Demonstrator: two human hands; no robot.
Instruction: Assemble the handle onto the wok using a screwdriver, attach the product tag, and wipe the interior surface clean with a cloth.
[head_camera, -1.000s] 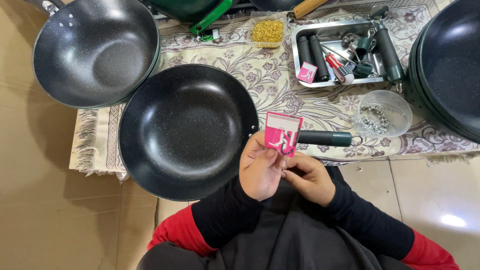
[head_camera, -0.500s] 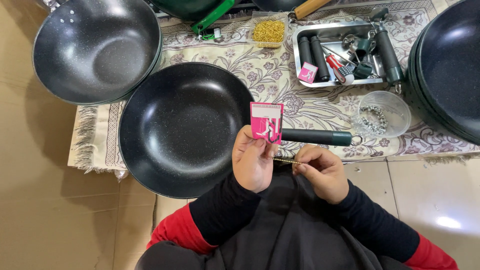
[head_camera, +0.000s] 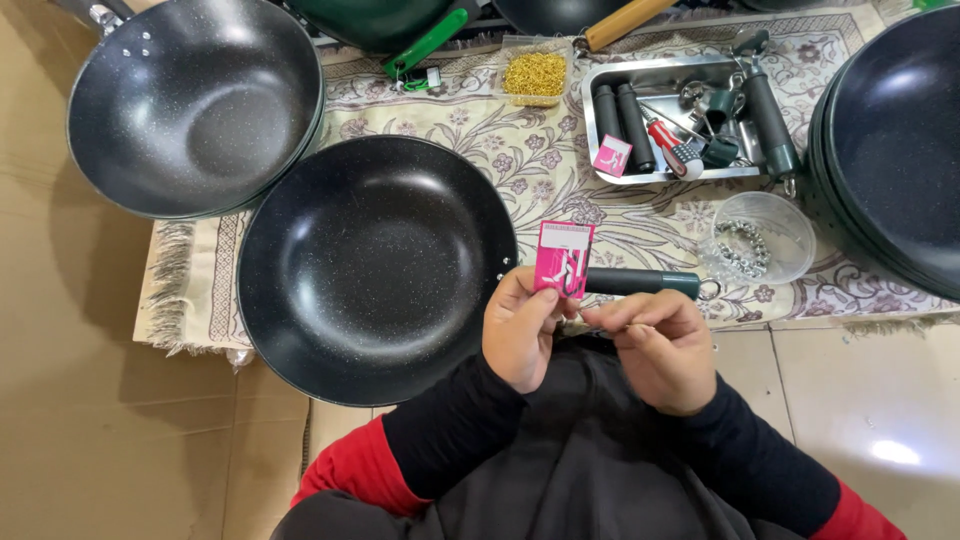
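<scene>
1. The left hand (head_camera: 522, 335) pinches a small pink card tag (head_camera: 563, 259) upright by its lower edge, just over the near rim of the black speckled non-stick wok (head_camera: 375, 268).
2. The right hand (head_camera: 662, 345) is curled tight on something thin at the tag's foot; I cannot tell what.
3. The wok's dark green handle (head_camera: 642, 282) lies just beyond the fingers, near a clear plastic bowl of metal rings (head_camera: 762, 238).
4. Open tan floor (head_camera: 80, 420) lies left.

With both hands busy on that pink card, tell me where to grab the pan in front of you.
Grip the dark green handle. It juts from the pan rim towards the right, lying flat on the cloth just beyond the hands. Come from above with the right hand, nearest to it; the bowl is too wide to grasp.
</scene>
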